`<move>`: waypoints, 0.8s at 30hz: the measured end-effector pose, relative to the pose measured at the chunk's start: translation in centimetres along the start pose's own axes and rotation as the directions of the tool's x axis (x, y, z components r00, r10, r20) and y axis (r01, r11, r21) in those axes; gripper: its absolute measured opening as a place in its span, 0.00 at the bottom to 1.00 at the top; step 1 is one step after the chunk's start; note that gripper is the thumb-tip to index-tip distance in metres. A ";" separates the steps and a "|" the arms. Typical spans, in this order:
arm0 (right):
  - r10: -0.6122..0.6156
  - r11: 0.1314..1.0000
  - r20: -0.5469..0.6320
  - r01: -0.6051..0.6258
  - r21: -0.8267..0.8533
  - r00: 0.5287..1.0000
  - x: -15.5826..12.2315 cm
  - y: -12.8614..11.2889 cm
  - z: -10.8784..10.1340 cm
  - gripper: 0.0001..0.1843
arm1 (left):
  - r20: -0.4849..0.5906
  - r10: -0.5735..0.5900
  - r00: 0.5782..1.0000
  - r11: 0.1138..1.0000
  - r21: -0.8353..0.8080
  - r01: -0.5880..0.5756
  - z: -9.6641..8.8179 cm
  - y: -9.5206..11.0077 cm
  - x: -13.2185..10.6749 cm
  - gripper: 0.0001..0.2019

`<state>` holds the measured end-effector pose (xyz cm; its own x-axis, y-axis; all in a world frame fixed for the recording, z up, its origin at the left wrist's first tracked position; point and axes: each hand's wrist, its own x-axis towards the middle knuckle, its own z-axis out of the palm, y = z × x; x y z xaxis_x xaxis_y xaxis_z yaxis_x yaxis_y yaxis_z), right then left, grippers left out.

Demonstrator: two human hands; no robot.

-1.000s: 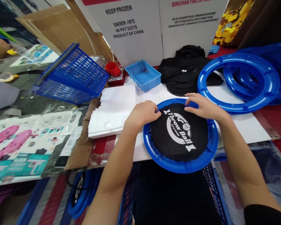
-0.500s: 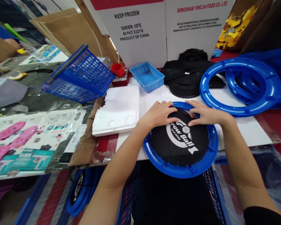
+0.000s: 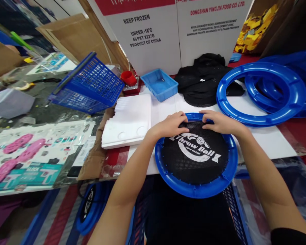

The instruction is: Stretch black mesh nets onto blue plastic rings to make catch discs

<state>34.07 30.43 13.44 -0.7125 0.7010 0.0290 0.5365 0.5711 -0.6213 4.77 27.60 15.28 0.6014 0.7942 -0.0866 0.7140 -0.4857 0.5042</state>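
A blue plastic ring (image 3: pixel 196 191) lies near the table's front edge, right before my body. Across its opening lies a round black mesh (image 3: pixel 191 168) printed with a white "Throw Ball" logo. My left hand (image 3: pixel 171 125) is at the ring's far left side, thumb on the mesh edge and bent fingers over the rim. At the far right side my right hand (image 3: pixel 220 122) pinches the mesh edge in the same way. Between the two hands, a strip of the far rim shows beyond the mesh.
Loose blue rings (image 3: pixel 261 119) are stacked at the right. Behind stand black mesh pieces (image 3: pixel 202 81), a light-blue tray (image 3: pixel 161 86) and a white carton (image 3: pixel 153 54). Left are a foam slab (image 3: pixel 127 120), a tilted blue basket (image 3: pixel 91 85) and a red cup (image 3: pixel 128 78).
My thumbs have drawn back toward the far rim, and my fingers are more bent. The logo has turned slightly and shows more fully. The ring's near edge sits slightly closer to me.
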 end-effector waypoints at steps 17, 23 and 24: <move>0.088 0.979 -0.223 -0.043 0.197 0.971 1.3 1.4 0.6 0.11 | -0.254 -0.206 0.945 0.860 -0.509 0.050 1.2 -3.0 1.7 0.07; 0.097 0.964 -0.155 -0.054 0.260 0.983 2.0 2.6 0.3 0.10 | -0.305 -0.269 0.914 0.855 -0.512 0.080 1.7 -2.7 1.9 0.08; 0.096 0.967 -0.155 -0.055 0.249 0.983 2.0 2.7 0.3 0.09 | -0.304 -0.288 0.908 0.835 -0.543 0.084 1.7 -2.7 1.9 0.08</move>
<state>33.90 33.24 11.56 -0.5794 0.8100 0.0904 0.4453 0.4075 -0.7973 4.61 29.80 12.25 0.2315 0.9721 0.0367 0.4520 -0.1409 0.8808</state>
